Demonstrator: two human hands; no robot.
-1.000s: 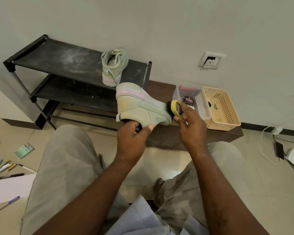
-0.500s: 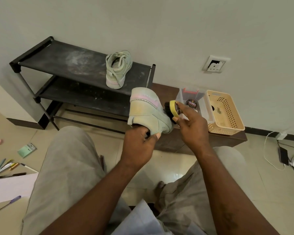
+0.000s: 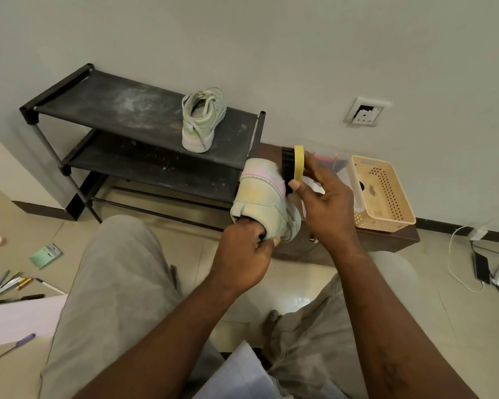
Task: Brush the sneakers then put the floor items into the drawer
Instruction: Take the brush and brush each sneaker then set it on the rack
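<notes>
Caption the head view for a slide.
Left hand holds a pale sneaker while the right hand holds a yellow-backed brush at its pink-striped sole.

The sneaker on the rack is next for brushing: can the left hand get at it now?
Probably not yet: the left hand grips the other sneaker. Otherwise the way looks free; the sneaker on the rack stands alone on the top shelf.

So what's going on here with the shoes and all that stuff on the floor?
A seated person is brushing a sneaker. The left hand grips the pale green sneaker at its opening, and the right hand holds a yellow-backed brush with its bristles against the pink-trimmed heel. The second sneaker sits on the top shelf of the black rack. On the floor lie pens, a green packet and paper, not yet put away.
</notes>
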